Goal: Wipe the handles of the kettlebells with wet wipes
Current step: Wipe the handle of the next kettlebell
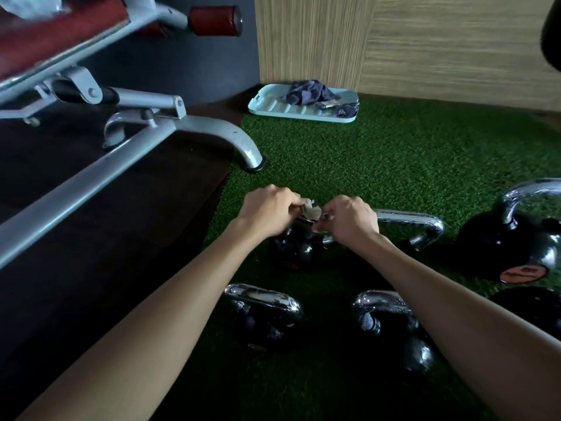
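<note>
Several black kettlebells with chrome handles stand on green turf. A small kettlebell (293, 249) sits under my hands, its handle mostly hidden. My left hand (267, 209) and my right hand (349, 221) both pinch a crumpled pale wet wipe (311, 209) just above that handle. Behind my right hand a larger chrome handle (425, 221) shows. Two kettlebells lie nearer me, one at the left (264, 317) and one at the right (391, 326). A big kettlebell (516, 244) stands at the far right.
A grey weight bench frame (182, 129) with red padding fills the left, its foot on the turf edge. A pale blue tray (273, 107) holding a dark cloth (309, 92) lies by the wooden wall. Dark flooring runs along the left.
</note>
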The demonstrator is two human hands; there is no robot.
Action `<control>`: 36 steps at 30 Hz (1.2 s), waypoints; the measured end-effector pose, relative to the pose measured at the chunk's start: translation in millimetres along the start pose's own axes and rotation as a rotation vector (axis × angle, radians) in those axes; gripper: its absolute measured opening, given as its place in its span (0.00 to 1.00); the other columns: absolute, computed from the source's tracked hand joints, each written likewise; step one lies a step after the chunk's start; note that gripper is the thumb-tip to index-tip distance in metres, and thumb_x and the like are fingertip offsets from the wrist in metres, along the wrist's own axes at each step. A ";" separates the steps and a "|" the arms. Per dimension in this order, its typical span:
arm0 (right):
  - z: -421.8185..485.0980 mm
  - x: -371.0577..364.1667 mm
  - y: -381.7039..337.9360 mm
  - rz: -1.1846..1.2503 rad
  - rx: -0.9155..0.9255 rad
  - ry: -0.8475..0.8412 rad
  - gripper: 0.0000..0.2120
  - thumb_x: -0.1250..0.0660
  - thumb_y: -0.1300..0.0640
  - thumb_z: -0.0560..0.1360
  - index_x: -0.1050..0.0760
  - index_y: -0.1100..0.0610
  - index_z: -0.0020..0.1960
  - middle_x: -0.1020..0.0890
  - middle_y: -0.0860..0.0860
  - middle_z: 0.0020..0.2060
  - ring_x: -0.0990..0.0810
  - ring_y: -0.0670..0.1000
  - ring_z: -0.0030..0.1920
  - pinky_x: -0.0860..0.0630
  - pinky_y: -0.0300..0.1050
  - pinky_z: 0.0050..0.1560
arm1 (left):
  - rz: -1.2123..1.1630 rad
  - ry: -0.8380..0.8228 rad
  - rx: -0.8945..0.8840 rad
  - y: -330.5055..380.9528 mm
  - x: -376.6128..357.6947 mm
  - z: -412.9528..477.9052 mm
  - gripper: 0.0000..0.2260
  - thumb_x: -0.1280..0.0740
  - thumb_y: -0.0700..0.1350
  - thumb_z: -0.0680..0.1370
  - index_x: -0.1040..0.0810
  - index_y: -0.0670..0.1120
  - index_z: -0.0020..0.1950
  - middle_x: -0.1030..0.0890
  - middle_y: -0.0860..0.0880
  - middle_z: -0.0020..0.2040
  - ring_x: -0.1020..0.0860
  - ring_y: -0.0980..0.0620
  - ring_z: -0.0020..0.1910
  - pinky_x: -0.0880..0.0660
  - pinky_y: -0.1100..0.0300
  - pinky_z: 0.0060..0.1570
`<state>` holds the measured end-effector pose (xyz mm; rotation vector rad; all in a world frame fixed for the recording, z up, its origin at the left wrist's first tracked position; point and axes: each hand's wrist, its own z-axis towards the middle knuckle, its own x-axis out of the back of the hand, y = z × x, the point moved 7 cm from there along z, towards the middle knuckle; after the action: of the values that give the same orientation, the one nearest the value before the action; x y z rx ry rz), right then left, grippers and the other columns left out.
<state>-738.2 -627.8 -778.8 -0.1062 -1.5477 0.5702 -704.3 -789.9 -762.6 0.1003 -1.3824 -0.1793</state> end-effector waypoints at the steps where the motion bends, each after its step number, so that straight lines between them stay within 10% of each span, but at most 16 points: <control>1: -1.6 0.5 -0.4 0.002 0.000 -0.001 0.16 0.20 0.41 0.66 0.15 0.47 0.50 0.14 0.53 0.44 0.15 0.56 0.48 0.23 0.45 0.43 | -0.011 -0.043 0.007 3.9 -2.0 -0.5 0.19 0.41 0.66 0.79 0.22 0.65 0.66 0.17 0.57 0.63 0.16 0.47 0.54 0.19 0.53 0.50; 12: -11.9 5.8 7.6 0.001 0.014 0.028 0.08 0.23 0.47 0.72 0.14 0.46 0.50 0.13 0.54 0.45 0.16 0.57 0.49 0.29 0.44 0.41 | -0.104 0.250 -0.005 9.4 3.2 -10.4 0.15 0.34 0.65 0.78 0.18 0.64 0.62 0.13 0.53 0.52 0.14 0.50 0.47 0.19 0.54 0.42; 21: -10.0 4.6 6.5 0.004 0.010 0.026 0.15 0.22 0.45 0.70 0.15 0.46 0.55 0.13 0.51 0.47 0.17 0.53 0.48 0.32 0.41 0.42 | -0.314 0.076 0.054 -20.0 6.6 -3.8 0.14 0.29 0.60 0.77 0.16 0.59 0.61 0.15 0.56 0.57 0.24 0.66 0.28 0.34 0.71 0.25; 26: -15.5 4.8 17.6 -0.009 -0.002 -0.009 0.15 0.21 0.44 0.69 0.15 0.45 0.54 0.13 0.50 0.46 0.17 0.52 0.46 0.30 0.41 0.41 | -0.363 0.005 -0.119 -6.9 -3.6 -4.9 0.15 0.30 0.61 0.77 0.16 0.58 0.61 0.18 0.60 0.60 0.17 0.60 0.55 0.19 0.60 0.52; 31: -19.9 3.5 17.4 0.013 0.023 -0.011 0.16 0.21 0.45 0.69 0.15 0.47 0.56 0.13 0.51 0.47 0.17 0.53 0.45 0.30 0.42 0.41 | -0.687 0.018 0.068 -43.9 -20.3 -14.7 0.13 0.28 0.48 0.79 0.17 0.51 0.63 0.16 0.65 0.39 0.25 0.67 0.29 0.32 0.72 0.31; 36: -17.4 4.5 20.1 0.016 0.004 -0.013 0.17 0.21 0.44 0.69 0.15 0.46 0.55 0.13 0.51 0.46 0.18 0.52 0.43 0.31 0.41 0.40 | -0.869 0.030 0.162 -58.2 -38.2 -20.3 0.13 0.29 0.47 0.80 0.17 0.50 0.65 0.12 0.49 0.48 0.30 0.60 0.29 0.32 0.65 0.32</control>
<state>-727.5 -603.5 -783.8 -0.1122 -1.5592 0.5878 -695.1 -840.6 -813.5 0.8374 -1.2458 -0.7825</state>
